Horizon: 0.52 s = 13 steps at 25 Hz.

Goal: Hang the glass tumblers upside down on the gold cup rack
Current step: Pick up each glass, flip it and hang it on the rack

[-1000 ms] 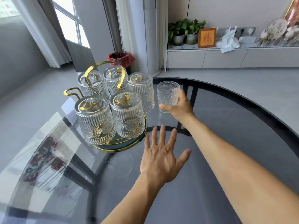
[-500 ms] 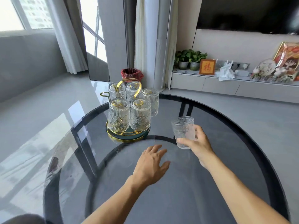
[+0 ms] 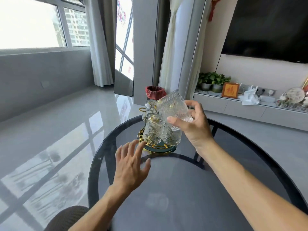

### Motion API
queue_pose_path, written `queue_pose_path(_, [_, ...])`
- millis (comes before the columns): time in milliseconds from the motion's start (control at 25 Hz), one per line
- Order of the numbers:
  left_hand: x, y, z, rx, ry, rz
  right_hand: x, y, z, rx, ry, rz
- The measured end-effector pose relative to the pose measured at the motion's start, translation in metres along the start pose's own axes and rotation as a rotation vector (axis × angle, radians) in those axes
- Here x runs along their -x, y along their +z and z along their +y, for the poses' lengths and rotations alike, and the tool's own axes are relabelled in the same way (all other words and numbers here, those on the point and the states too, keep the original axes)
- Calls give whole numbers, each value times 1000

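The gold cup rack (image 3: 156, 148) with a dark green base stands on the round glass table (image 3: 183, 189), near its far edge. Several ribbed glass tumblers (image 3: 152, 130) hang upside down on it. My right hand (image 3: 193, 125) grips one more ribbed tumbler (image 3: 173, 106), tipped onto its side, above and just right of the rack's top. My left hand (image 3: 131, 165) hovers open over the table just in front of the rack's left side, fingers spread and holding nothing. The held tumbler hides part of the rack's gold handle.
A red-lined bin (image 3: 155, 92) stands on the floor behind the table. A low white cabinet (image 3: 250, 105) with plants, a framed picture and ornaments runs along the right wall. A brown chair seat (image 3: 66, 217) is at the bottom left.
My right hand lifted the tumbler off the table, carried it left over the rack and tipped it sideways. My left hand moved forward toward the rack's base. The camera view rose.
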<state>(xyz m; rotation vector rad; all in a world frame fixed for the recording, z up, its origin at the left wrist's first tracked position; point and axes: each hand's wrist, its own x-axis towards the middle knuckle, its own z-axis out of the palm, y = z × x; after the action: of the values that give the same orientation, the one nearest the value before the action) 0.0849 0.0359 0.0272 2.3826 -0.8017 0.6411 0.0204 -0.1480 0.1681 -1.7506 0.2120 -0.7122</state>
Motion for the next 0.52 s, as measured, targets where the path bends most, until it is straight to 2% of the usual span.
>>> queue_pose_path(120, [-6,3,-7,-65,-118,-105,-20,21,-22,166,-52,19])
queue_pose_path(280, [-41,16,-25,-33,-168,-110,-50,43,-34,381,-123,36])
queue_pose_path(440, [-61,20,-49,59,-321,-84,-76,67,-34,634,-158,-19])
queue_pose_path(520, [-63,21,-48,101,-335,-67,-88,83,-30,725,-188,-33])
